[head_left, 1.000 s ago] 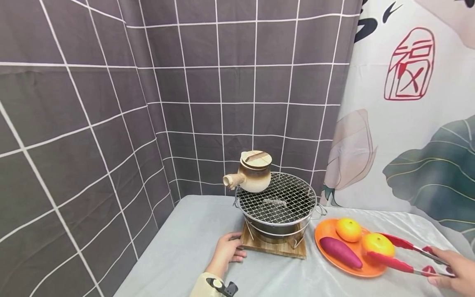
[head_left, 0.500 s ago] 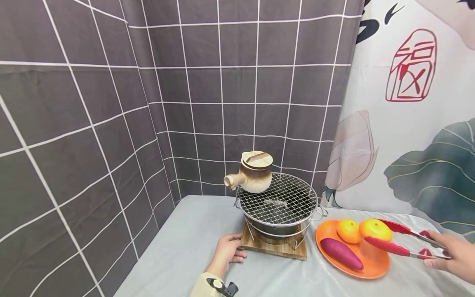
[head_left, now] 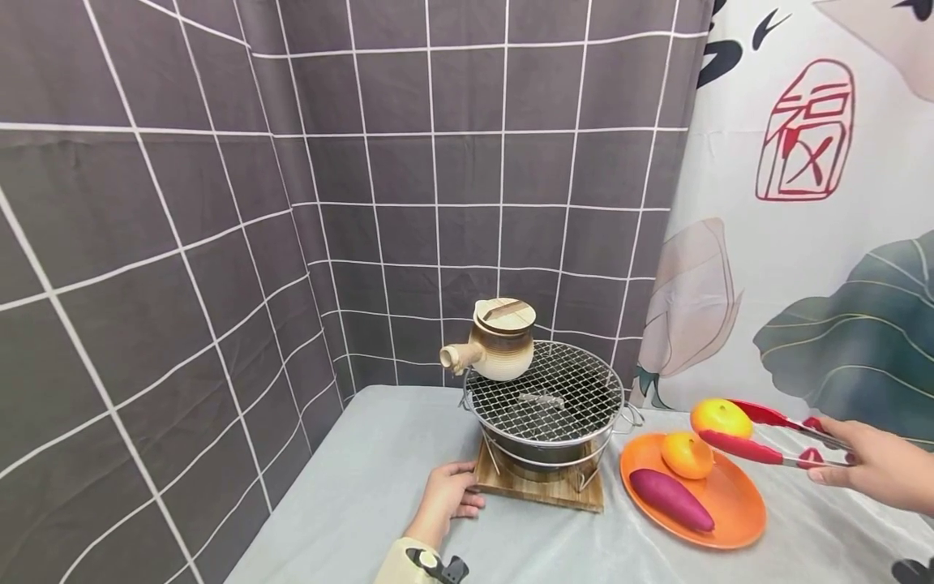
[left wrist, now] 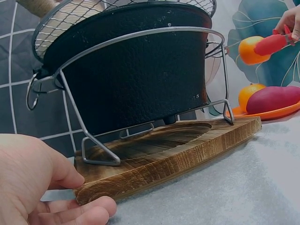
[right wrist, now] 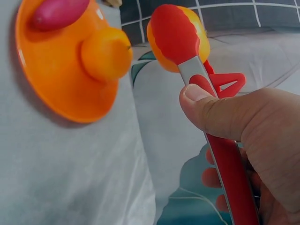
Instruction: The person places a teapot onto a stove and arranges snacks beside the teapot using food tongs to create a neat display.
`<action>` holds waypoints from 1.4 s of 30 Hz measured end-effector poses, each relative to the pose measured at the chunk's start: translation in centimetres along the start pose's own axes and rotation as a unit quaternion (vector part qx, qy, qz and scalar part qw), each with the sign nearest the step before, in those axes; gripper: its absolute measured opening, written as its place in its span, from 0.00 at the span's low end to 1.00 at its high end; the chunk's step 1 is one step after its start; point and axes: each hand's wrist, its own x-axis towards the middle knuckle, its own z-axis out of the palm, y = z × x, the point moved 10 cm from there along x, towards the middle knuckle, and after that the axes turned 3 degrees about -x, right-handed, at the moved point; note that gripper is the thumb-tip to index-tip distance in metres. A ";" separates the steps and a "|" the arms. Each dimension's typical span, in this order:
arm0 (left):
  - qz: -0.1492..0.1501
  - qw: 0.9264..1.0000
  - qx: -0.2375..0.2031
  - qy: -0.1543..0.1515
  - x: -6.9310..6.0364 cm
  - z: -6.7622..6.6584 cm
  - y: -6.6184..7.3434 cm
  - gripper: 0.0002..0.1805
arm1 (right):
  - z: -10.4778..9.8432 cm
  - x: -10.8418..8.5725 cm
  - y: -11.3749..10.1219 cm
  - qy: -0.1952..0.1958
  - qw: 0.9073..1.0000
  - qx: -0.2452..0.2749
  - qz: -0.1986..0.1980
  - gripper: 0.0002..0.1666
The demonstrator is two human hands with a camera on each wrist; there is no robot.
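My right hand (head_left: pixel 879 469) grips red-tipped tongs (right wrist: pixel 229 178), thumb along one arm. Between their red heads an orange (head_left: pixel 721 418) is pinched, raised above the back edge of the orange plate (head_left: pixel 740 507). A second orange (head_left: pixel 687 454) and a purple sweet potato (head_left: pixel 671 499) lie on that plate. My left hand (head_left: pixel 441 499) holds the near left corner of a wooden board (left wrist: pixel 178 164), fingers at its edge. On the board stands a black round grill stove (left wrist: pixel 136 75) in a wire frame, topped by a wire mesh (head_left: pixel 576 389).
A lidded clay pot (head_left: pixel 503 349) with a side handle sits on the left of the mesh. A small grey piece (head_left: pixel 541 399) shows at the mesh's middle. Gridded dark cloth (head_left: pixel 467 162) hangs behind the grey-covered table (head_left: pixel 343 487).
The right hand has moved left and upward with the tongs, lifting the orange off the plate. The left hand stays at the board.
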 end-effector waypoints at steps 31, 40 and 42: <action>0.011 1.000 -0.005 -0.004 0.0 -0.2 0.0 0.26 | -5.6 5.4 -7.3 0.046 0.997 0.039 -0.043 0.64; 0.012 1.000 -0.003 -0.003 0.0 -0.1 0.1 0.25 | -6.5 6.5 -9.3 0.052 0.997 0.040 -0.040 0.62; 0.011 1.000 0.000 -0.003 0.0 -0.1 0.1 0.25 | -6.7 6.8 -9.8 0.051 0.997 0.041 -0.040 0.63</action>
